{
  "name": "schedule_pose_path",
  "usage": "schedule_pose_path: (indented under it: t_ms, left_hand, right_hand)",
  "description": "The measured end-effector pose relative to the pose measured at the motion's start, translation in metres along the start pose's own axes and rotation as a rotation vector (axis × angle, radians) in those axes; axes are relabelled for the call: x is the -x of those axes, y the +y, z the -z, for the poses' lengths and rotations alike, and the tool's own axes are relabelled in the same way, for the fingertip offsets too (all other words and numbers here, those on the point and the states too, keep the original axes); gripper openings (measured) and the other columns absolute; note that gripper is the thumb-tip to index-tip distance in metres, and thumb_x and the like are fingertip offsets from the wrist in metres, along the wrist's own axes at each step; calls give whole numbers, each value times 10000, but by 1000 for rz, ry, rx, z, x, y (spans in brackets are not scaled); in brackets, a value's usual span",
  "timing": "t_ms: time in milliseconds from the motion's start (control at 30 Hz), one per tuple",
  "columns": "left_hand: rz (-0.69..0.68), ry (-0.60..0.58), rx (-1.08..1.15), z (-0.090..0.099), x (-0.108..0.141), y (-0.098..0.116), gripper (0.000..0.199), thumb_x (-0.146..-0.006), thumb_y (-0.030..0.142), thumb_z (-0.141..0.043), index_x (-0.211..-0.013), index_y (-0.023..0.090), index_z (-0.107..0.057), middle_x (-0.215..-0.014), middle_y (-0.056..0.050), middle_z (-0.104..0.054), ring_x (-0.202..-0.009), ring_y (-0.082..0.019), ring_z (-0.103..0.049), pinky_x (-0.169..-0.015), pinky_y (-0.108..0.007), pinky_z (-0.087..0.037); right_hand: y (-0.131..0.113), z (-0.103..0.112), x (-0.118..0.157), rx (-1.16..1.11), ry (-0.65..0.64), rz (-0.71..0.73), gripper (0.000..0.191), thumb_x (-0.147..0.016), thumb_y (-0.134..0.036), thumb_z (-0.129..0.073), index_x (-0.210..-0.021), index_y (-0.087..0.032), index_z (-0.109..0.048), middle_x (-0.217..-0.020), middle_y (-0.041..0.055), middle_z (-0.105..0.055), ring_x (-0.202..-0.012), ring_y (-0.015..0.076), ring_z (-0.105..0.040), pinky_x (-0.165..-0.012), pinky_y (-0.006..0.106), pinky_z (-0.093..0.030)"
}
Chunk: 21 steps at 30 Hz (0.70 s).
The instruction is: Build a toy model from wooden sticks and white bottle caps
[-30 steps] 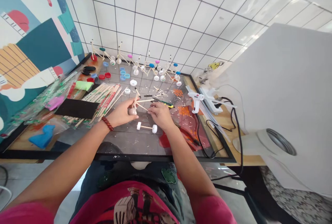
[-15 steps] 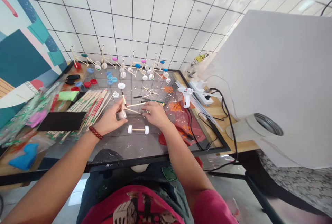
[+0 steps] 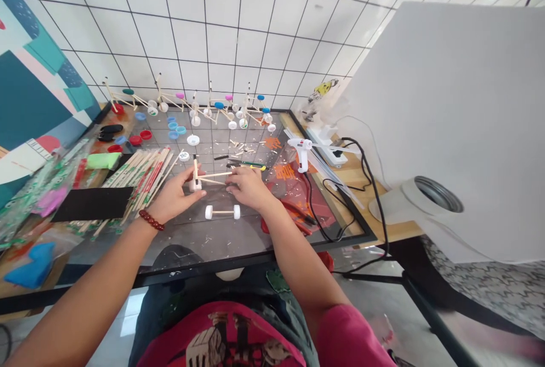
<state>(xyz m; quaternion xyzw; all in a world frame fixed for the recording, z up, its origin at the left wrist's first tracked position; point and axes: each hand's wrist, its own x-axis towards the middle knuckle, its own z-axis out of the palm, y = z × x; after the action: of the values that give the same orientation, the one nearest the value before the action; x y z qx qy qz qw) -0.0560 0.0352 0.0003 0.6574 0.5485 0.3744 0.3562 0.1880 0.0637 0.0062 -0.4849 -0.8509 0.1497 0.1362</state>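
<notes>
Stick models: several finished stick-and-cap models standing at 12 o'clock on the tabletop
In work: wooden stick frame with one white cap wheel, sitting at centre, held just above the tabletop
Left hand: partly closing, fingers pinching the frame's upright near the wheel
Right hand: curling, gripping the frame's long stick at its far end
Lying apart: white-wheeled axle, resting at 6 o'clock
Nearby: hot glue gun lying at 2 o'clock, bundled wooden sticks lying at 9 o'clock

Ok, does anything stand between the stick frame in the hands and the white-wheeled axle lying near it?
Nothing visible: the stick frame, in the left hand and right hand, sits just behind the white-wheeled axle.
</notes>
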Motion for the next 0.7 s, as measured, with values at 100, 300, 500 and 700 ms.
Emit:
schedule_pose_path:
  t_ms: [100, 300, 500, 700]
  left_hand:
    - [-5, 34, -25, 0, -2, -6, 811, -698, 635, -873, -1380, 235, -693, -1367, -139, -761, -1271, -381, -703, -1087, -510, -560]
    - [-52, 98, 110, -8, -6, -6, 910, -688, 568, -890, -1479, 217, -607, -1371, -142, -740, -1285, -350, -699, -1088, -485, -561]
    - [31, 171, 293, -16, -6, 2, 773, -628, 572, -928, -1252, 158, -735, -1141, -128, -787, -1112, -320, -733, -944, -432, -601]
    - [76, 354, 391, -17, -10, -2, 528, -598, 523, -935, -970, 172, -802, -906, -56, -759, -745, -177, -641, -610, -272, -500]
  right_hand:
    - [-2, 0, 1, -9, 3, 13, 156, -986, -182, -701, -1070, -224, -826, -1260, 111, -762, -1268, 322, -635, -1082, 539, -411]
    - [-5, 1, 0, -6, -2, 17, 129, -979, -174, -715, -1031, -219, -824, -1253, 102, -759, -1259, 315, -635, -1094, 544, -390]
    - [-4, 1, -1, -14, -12, 7, 120, -978, -187, -717, -1055, -226, -801, -1244, 72, -759, -1246, 286, -630, -1089, 503, -388]
    - [3, -4, -3, -73, 64, -16, 186, -963, -183, -732, -1137, -225, -785, -1339, 103, -749, -1287, 305, -634, -1078, 507, -397]
